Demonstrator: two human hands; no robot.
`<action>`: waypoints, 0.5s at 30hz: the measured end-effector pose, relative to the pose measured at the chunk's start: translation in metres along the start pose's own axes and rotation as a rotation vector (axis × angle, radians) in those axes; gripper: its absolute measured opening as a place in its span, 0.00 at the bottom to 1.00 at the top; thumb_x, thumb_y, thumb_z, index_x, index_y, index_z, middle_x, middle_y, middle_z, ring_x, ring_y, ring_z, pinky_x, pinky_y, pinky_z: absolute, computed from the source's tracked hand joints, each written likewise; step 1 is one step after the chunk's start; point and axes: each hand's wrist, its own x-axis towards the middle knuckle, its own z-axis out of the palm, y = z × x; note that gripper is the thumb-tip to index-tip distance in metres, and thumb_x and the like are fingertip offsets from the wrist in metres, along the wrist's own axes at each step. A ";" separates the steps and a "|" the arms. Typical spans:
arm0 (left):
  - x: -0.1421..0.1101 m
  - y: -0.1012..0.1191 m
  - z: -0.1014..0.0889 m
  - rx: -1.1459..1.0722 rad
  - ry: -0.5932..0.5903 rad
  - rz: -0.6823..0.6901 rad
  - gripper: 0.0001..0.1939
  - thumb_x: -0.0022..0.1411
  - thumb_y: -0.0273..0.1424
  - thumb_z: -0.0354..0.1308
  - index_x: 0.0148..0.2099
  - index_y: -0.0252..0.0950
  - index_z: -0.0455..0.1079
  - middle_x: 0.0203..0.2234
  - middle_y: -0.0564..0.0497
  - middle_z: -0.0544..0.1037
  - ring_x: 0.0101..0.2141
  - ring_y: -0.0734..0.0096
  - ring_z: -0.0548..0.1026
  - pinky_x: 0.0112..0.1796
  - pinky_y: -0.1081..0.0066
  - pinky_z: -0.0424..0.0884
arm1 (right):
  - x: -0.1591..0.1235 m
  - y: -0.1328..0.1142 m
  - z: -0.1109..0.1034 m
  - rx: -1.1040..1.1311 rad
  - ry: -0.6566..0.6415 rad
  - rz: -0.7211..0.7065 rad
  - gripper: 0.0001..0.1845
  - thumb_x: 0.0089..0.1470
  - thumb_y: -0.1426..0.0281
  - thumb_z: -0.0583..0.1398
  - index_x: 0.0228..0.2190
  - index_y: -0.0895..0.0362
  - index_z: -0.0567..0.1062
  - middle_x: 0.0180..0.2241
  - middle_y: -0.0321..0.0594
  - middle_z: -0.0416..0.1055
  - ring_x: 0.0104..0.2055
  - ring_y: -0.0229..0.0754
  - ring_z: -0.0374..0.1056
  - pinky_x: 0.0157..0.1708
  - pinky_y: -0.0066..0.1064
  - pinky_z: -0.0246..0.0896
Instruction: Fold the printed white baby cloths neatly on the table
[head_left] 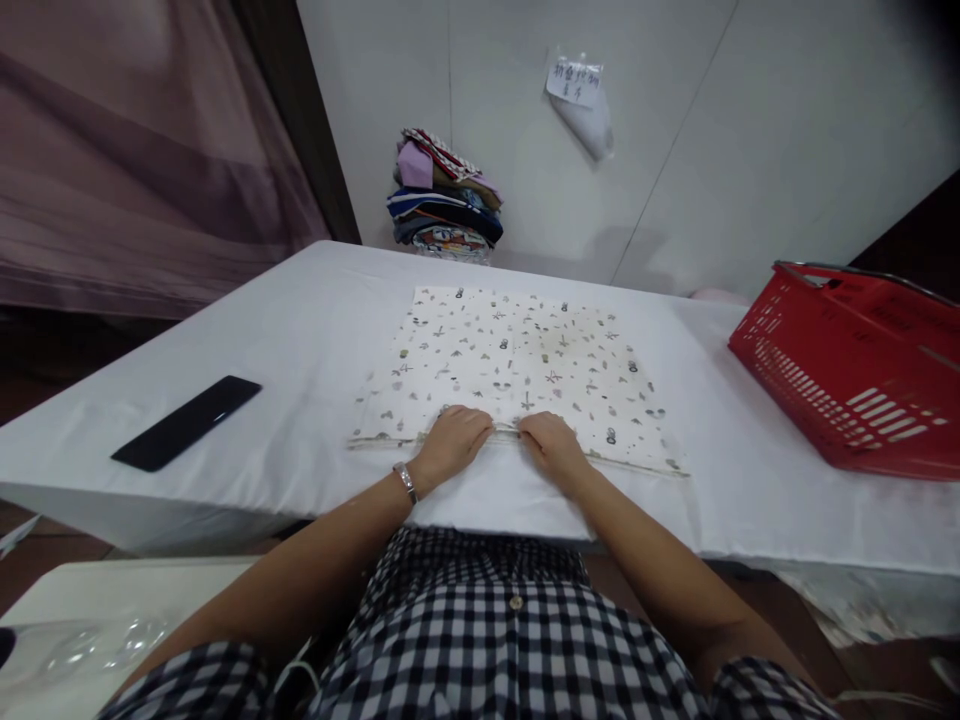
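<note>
A folded white cloth [480,350] with small scattered prints lies flat in front of me, its layered edge facing my body. My left hand [454,440] grips that near edge just left of the middle, fingers curled over it. Close beside it, my right hand [553,448] pinches the same edge a little right of the middle. A short gap separates the two hands. Thumbs and fingertips are partly hidden. A metal bracelet or watch [406,482] circles my left wrist.
The table [300,330] wears a white cover. A black flat object [187,422] lies at the left, and a red perforated basket [855,370] stands at the right. Folded fabrics [448,195] are stacked by the wall, where a paper note [576,82] hangs.
</note>
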 end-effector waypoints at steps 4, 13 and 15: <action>0.000 0.001 0.000 0.049 -0.005 0.012 0.15 0.69 0.32 0.42 0.38 0.35 0.68 0.32 0.50 0.76 0.35 0.67 0.72 0.42 0.62 0.65 | -0.001 0.000 0.000 -0.015 -0.029 -0.005 0.12 0.60 0.73 0.52 0.41 0.57 0.73 0.38 0.45 0.73 0.41 0.46 0.65 0.41 0.37 0.60; 0.003 0.005 -0.003 0.128 -0.034 0.010 0.15 0.69 0.30 0.42 0.36 0.34 0.68 0.31 0.48 0.75 0.35 0.67 0.72 0.42 0.64 0.64 | 0.008 -0.007 0.007 -0.175 -0.137 0.009 0.11 0.62 0.70 0.53 0.41 0.58 0.74 0.39 0.45 0.73 0.40 0.45 0.64 0.41 0.36 0.58; 0.002 0.005 -0.003 0.122 -0.047 0.001 0.15 0.69 0.31 0.42 0.37 0.34 0.69 0.31 0.48 0.76 0.36 0.67 0.72 0.42 0.64 0.64 | 0.008 -0.007 0.008 -0.146 -0.115 -0.002 0.11 0.62 0.71 0.53 0.40 0.58 0.75 0.38 0.45 0.73 0.40 0.44 0.64 0.40 0.35 0.59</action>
